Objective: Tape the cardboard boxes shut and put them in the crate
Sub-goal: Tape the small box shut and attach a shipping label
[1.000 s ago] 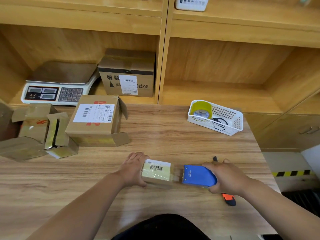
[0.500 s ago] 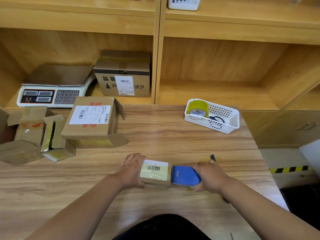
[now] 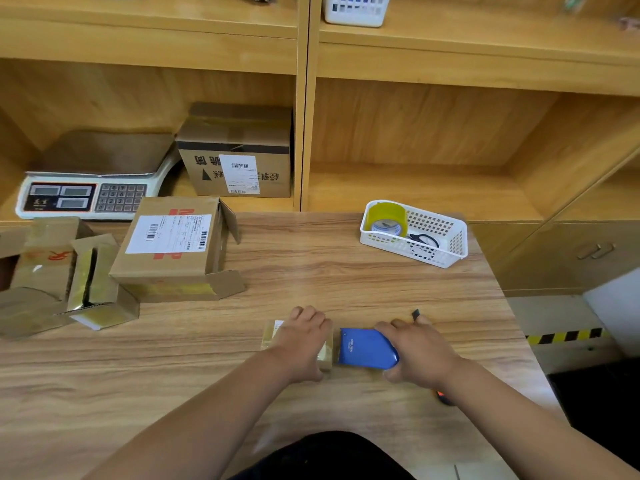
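Two hands (image 3: 304, 337) (image 3: 419, 355), two baskets (image 3: 450, 237) (image 3: 356, 13), one scale (image 3: 86, 192)

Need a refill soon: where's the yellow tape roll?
In the head view, the yellow tape roll stands in the left end of the white plastic basket, far right on the wooden table.

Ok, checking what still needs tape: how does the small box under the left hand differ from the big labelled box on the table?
The small box is much smaller than the big labelled box. The left hand holds the small box while the right hand holds a blue tape dispenser at its end; nobody touches the big labelled box. The big labelled box's end flaps stand open; the small box shows none. Both are brown cardboard.
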The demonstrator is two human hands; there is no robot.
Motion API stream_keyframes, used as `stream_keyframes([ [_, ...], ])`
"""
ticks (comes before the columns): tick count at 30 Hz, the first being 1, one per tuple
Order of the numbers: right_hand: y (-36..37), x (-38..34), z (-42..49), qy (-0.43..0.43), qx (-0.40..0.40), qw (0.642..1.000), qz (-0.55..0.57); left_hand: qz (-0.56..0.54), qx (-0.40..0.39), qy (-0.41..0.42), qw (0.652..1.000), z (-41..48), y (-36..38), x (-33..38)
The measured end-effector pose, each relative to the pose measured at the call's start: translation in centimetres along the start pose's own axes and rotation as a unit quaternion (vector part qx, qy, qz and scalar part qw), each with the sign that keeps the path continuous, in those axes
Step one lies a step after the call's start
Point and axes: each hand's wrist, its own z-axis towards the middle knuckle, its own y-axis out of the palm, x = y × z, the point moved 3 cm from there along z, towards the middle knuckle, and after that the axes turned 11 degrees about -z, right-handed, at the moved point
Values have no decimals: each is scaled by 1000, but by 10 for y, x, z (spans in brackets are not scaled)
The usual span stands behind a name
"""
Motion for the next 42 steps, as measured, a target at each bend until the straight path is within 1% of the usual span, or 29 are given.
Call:
stream_keyframes([
  [2,-5,4,-3,7,9,1000,24,-48,24,-21,998,-2,-7,-5],
  [4,-12,9,-6,14,19,997,72,-102,52,-39,993,-4,-17,-13],
  [7,-28,14,-8,6,37,992,121,-190,75,-56,977,-12,-29,-24],
  [10,-46,15,-5,-1,51,987,154,-317,88,-81,941,-23,-35,-34],
  [12,-56,12,-2,-9,50,986,156,-385,87,-92,914,-29,-35,-38],
  [16,-66,-5,9,-34,33,991,125,-454,63,-135,878,-45,-29,-45],
  [17,-67,-10,12,-39,28,992,119,-455,58,-143,877,-49,-28,-46],
  [19,-67,-20,16,-44,19,992,113,-435,51,-150,886,-54,-27,-49],
  [22,-70,-30,21,-53,22,993,99,-356,36,-150,922,-58,-27,-51],
  [24,-74,-34,24,-64,29,994,82,-290,42,-140,946,-55,-27,-51],
  [27,-78,-35,27,-69,33,995,66,-222,46,-107,968,-44,-27,-46],
  [32,-78,-34,23,-69,21,994,86,-196,38,-103,974,-36,-19,-46],
  [36,-77,-30,16,-62,8,988,139,-195,37,-89,976,-35,-17,-50],
  [42,-69,-18,2,-47,-3,986,163,-215,32,-83,972,-33,-13,-50],
])
